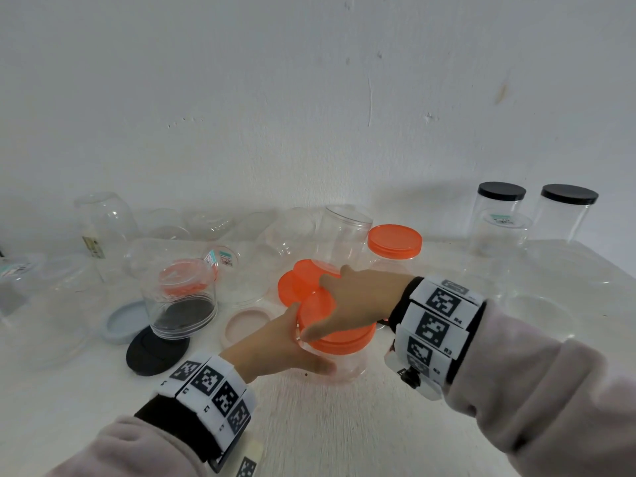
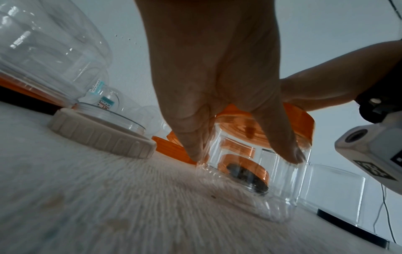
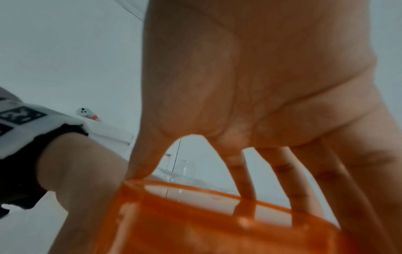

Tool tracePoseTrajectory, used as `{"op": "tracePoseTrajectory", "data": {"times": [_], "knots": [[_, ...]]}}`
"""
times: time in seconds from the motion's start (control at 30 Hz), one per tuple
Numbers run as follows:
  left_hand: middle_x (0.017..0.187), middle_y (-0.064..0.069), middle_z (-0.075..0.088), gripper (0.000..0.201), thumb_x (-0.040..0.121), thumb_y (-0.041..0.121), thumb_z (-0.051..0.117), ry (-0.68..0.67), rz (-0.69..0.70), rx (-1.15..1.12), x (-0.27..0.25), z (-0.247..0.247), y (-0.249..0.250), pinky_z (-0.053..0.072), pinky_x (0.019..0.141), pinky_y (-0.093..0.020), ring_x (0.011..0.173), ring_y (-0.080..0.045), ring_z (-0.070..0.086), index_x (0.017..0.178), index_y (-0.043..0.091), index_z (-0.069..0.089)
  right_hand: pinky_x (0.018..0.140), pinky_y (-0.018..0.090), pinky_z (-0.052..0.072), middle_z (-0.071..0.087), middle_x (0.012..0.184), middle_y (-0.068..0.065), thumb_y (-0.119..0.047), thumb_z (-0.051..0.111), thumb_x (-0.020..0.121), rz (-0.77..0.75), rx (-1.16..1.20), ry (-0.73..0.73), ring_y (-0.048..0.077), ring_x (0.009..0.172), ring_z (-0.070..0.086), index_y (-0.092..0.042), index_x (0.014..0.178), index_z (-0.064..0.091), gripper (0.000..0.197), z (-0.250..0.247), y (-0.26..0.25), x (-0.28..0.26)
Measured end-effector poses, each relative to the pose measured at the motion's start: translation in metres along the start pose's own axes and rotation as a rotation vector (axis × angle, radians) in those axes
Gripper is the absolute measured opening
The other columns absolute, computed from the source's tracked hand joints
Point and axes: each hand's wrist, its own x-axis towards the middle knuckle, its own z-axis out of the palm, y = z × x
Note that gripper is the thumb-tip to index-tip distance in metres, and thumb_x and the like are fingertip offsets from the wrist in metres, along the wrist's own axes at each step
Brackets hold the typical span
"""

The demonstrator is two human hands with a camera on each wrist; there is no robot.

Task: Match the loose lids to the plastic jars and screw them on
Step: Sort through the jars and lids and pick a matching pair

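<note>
A small clear plastic jar (image 1: pixel 347 368) stands near the table's middle with an orange lid (image 1: pixel 339 333) on its mouth. My left hand (image 1: pixel 292 346) grips the jar's body from the left, with thumb and fingers (image 2: pixel 280 137) curled round its clear wall (image 2: pixel 239 171). My right hand (image 1: pixel 347 304) comes over from the right and grips the orange lid (image 3: pixel 217 220) by its rim, thumb on the near side, fingers (image 3: pixel 243 178) on the far side. Two loose orange lids (image 1: pixel 296 287) lie just behind the jar.
Loose lids lie to the left: pink (image 1: pixel 246 325), black (image 1: pixel 156 351), grey-blue (image 1: pixel 122 321). An upturned clear jar (image 1: pixel 180 297) stands there too. Several open clear jars crowd the back by the wall. An orange-lidded jar (image 1: pixel 394 246) and two black-lidded jars (image 1: pixel 500 201) stand behind right.
</note>
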Motion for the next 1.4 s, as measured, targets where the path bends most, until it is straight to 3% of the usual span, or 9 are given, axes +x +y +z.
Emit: {"op": "tracePoseTrajectory", "data": {"times": [0.1, 0.2, 0.27, 0.37, 0.5, 0.7, 0.87, 1.1, 1.4], "knots": [[0.134, 0.013, 0.052, 0.106, 0.062, 0.027, 0.090, -0.001, 0.000, -0.016, 0.000, 0.000, -0.001, 0.042, 0.105, -0.033, 0.123, -0.010, 0.050, 0.147, 0.029, 0.027, 0.085, 0.038, 0.041, 0.036, 0.146, 0.004, -0.083, 0.059, 0.065, 0.005, -0.049, -0.057, 0.023, 0.116, 0.046, -0.031, 0.149, 0.021, 0.106, -0.006, 0.002, -0.001], [0.136, 0.012, 0.051, 0.108, 0.062, 0.024, 0.091, -0.007, 0.003, -0.048, 0.001, 0.000, -0.002, 0.041, 0.107, -0.031, 0.125, -0.009, 0.049, 0.147, 0.028, 0.025, 0.096, 0.041, 0.038, 0.021, 0.154, -0.004, -0.062, 0.076, 0.068, -0.071, -0.057, -0.160, 0.026, 0.136, 0.033, -0.049, 0.149, 0.006, 0.107, -0.015, 0.006, -0.005], [0.135, 0.014, 0.051, 0.108, 0.063, 0.022, 0.090, -0.009, 0.010, -0.060, 0.002, 0.001, -0.002, 0.042, 0.104, -0.026, 0.123, -0.007, 0.050, 0.147, 0.028, 0.024, 0.103, 0.043, 0.037, 0.019, 0.152, -0.008, -0.056, 0.078, 0.069, -0.108, -0.018, -0.154, 0.024, 0.138, 0.030, -0.055, 0.147, 0.008, 0.104, -0.016, 0.009, -0.006], [0.133, 0.014, 0.053, 0.107, 0.061, 0.026, 0.091, -0.002, 0.001, -0.054, 0.002, 0.000, -0.003, 0.042, 0.106, -0.031, 0.122, -0.008, 0.051, 0.146, 0.028, 0.027, 0.103, 0.046, 0.038, 0.019, 0.153, -0.007, -0.069, 0.073, 0.065, -0.087, 0.004, -0.108, 0.024, 0.135, 0.035, -0.052, 0.147, 0.013, 0.103, -0.011, 0.009, -0.005], [0.133, 0.013, 0.053, 0.106, 0.061, 0.028, 0.091, 0.001, -0.007, -0.031, 0.002, 0.000, -0.003, 0.043, 0.106, -0.036, 0.123, -0.010, 0.051, 0.146, 0.029, 0.028, 0.084, 0.040, 0.044, 0.026, 0.148, 0.002, -0.084, 0.060, 0.062, -0.035, 0.001, -0.029, 0.022, 0.105, 0.045, -0.039, 0.146, 0.020, 0.103, 0.000, 0.005, -0.001], [0.132, 0.014, 0.053, 0.109, 0.059, 0.032, 0.091, 0.018, -0.007, 0.017, 0.002, 0.000, -0.002, 0.044, 0.103, -0.032, 0.121, -0.009, 0.051, 0.147, 0.030, 0.026, 0.082, 0.040, 0.043, 0.035, 0.143, 0.008, -0.088, 0.053, 0.063, 0.046, -0.007, 0.035, 0.031, 0.117, 0.049, -0.030, 0.145, 0.026, 0.104, 0.010, -0.002, 0.002], [0.137, 0.012, 0.051, 0.116, 0.058, 0.030, 0.092, -0.003, -0.011, -0.037, 0.000, 0.000, -0.001, 0.041, 0.108, -0.036, 0.126, -0.010, 0.049, 0.149, 0.029, 0.021, 0.103, 0.049, 0.037, 0.013, 0.155, -0.005, -0.063, 0.075, 0.067, -0.084, -0.054, -0.116, 0.028, 0.139, 0.028, -0.049, 0.149, 0.005, 0.109, -0.006, 0.003, -0.004], [0.134, 0.014, 0.053, 0.109, 0.059, 0.027, 0.092, -0.022, -0.013, -0.044, 0.000, 0.000, -0.001, 0.041, 0.109, -0.036, 0.124, -0.010, 0.050, 0.146, 0.030, 0.027, 0.097, 0.048, 0.042, 0.025, 0.147, -0.005, -0.069, 0.071, 0.068, -0.116, -0.072, -0.052, 0.028, 0.132, 0.036, -0.047, 0.149, 0.012, 0.101, -0.003, 0.005, -0.006], [0.132, 0.015, 0.055, 0.106, 0.056, 0.027, 0.093, -0.024, 0.033, -0.076, 0.002, 0.000, -0.005, 0.042, 0.107, -0.035, 0.123, -0.007, 0.052, 0.142, 0.032, 0.032, 0.095, 0.047, 0.038, 0.025, 0.146, 0.000, -0.075, 0.063, 0.071, -0.118, -0.035, 0.006, 0.034, 0.134, 0.028, -0.046, 0.149, 0.010, 0.099, 0.010, 0.011, -0.004]]}}
